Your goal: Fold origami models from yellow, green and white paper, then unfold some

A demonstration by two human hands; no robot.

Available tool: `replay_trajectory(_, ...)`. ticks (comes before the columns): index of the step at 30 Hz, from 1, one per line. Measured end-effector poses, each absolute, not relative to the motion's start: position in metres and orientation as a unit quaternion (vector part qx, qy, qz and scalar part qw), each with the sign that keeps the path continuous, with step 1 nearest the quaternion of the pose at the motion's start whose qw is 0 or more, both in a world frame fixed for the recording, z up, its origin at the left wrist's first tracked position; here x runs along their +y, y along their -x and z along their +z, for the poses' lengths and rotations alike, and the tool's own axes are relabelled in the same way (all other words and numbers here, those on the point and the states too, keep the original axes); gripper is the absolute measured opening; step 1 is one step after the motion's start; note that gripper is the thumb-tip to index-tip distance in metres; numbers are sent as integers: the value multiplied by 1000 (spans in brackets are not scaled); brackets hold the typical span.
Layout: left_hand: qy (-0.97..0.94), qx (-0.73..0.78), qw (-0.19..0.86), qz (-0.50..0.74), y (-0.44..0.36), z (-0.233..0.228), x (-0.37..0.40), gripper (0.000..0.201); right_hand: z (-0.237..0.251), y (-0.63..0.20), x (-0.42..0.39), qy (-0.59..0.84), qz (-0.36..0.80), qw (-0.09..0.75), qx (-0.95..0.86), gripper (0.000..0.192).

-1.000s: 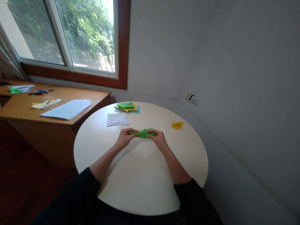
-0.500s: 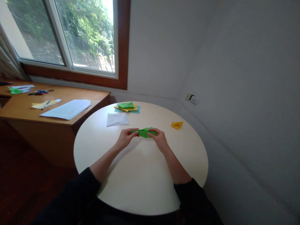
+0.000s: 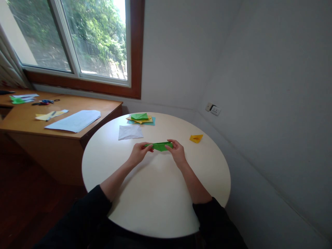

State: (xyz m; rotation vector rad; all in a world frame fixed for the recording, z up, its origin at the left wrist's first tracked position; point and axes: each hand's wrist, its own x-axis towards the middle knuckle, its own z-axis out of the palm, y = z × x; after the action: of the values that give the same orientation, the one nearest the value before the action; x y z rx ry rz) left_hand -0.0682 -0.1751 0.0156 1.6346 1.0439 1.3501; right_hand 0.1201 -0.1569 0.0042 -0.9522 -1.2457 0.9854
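Pinching a folded green paper [image 3: 159, 146] at its two ends, the left hand [image 3: 138, 153] and right hand [image 3: 177, 152] hold it just above the round table [image 3: 155, 193], mid-frame. It looks featherlight, thin, easily creased; the ends seem safest.

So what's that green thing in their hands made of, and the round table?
The green piece looks like thin matte coloured paper: flat, with sharp creases, pinched between left hand and right hand. The round table has a smooth cream top with a soft sheen, perhaps laminate or painted board.
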Motion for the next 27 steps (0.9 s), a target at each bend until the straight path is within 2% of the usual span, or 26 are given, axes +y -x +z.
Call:
replay_trajectory(3, -644, 419, 360, 529, 69, 17, -176, 27, 1, -122, -153, 422, 400, 602, -547, 42)
replay_trajectory(7, -650, 438, 334, 524, 68, 18, -178, 24, 2, -126, -153, 498, 266, 610, -556, 41)
replay_trajectory(13, -697, 439, 308, 476, 67, 15, -180, 24, 6, -121, -163, 482, 102, 575, -653, 25)
replay_trajectory(21, -773, 412, 246, 415, 68, 16, -184, 22, 7, -111, -171, 438, 81, 465, -765, 16)
replay_trajectory(27, -782, 402, 241, 410, 69, 15, -184, 21, 8, -112, -170, 423, 88, 427, -794, 13)
